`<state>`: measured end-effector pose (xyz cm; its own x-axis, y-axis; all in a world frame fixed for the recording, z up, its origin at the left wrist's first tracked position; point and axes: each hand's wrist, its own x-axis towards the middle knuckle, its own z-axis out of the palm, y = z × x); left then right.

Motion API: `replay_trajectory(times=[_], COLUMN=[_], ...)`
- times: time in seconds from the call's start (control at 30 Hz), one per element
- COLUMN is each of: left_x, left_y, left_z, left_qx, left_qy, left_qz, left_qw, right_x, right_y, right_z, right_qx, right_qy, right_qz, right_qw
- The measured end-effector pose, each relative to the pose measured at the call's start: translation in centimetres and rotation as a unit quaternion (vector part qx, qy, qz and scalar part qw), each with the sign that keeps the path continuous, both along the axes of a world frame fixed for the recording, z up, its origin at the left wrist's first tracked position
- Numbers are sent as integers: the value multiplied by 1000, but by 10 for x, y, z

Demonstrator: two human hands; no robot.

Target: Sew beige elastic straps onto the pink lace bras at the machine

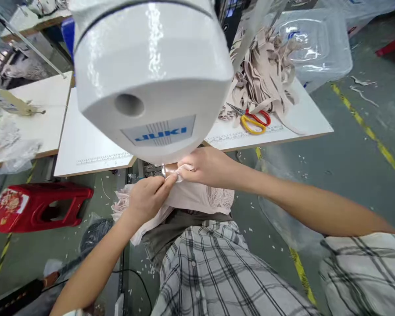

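A white JUKI sewing machine head [158, 109] fills the upper middle of the view. Just below it, my left hand [151, 193] pinches the edge of a pale pink fabric piece [191, 196] with lace trim. My right hand [206, 164] grips the same fabric from the other side, fingers closed and close to the left thumb. Beside the fingers, a shiny rounded metal part [166, 169] shows at the machine's end. The rest of the fabric drapes over my lap. The needle area is hidden behind the machine head.
Red-and-yellow-handled scissors [255, 122] lie on the white table [303, 114] by a heap of pale pink strips [263, 70]. A clear plastic bin [316, 39] stands behind. At left are a red stool [42, 206] and another machine [9, 103]. A person's foot [51, 278] shows at lower left.
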<state>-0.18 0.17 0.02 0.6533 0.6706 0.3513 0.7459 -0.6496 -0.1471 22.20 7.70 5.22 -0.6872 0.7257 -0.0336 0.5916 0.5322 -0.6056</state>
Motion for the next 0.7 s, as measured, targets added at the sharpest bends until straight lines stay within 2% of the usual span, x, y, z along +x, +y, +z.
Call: replay_trajectory(times=[0.17,0.23,0.33,0.43,0.5,0.57,0.63,0.7], left_x=[11,21,30,23,12,2,-2,3], left_y=[-7,-12,-17,-12,-4,4,8,7], left_z=[9,16,22,20,15,11,12,15], left_qx=[-9,-28,-62,-77,-63,-38,-26,-38], left_qy=[6,7,-6,-5,18,37,37,30], left_qz=[58,93,120,96,40,-12,-23,-7], left_qw=[998,995,991,992,997,999,999,999], right_x=[3,4,5,2,0,0,0,1], right_y=[-7,-16,-29,-36,-39,-42,-47,-52], right_z=[-11,-24,-46,-61,-65,-68,-73,-80], right_qx=[30,103,260,331,324,281,191,84], right_qy=[17,56,118,161,184,197,207,244], right_qz=[-24,-52,-93,-136,-143,-135,-144,-184], right_qw=[999,992,954,920,917,930,949,948])
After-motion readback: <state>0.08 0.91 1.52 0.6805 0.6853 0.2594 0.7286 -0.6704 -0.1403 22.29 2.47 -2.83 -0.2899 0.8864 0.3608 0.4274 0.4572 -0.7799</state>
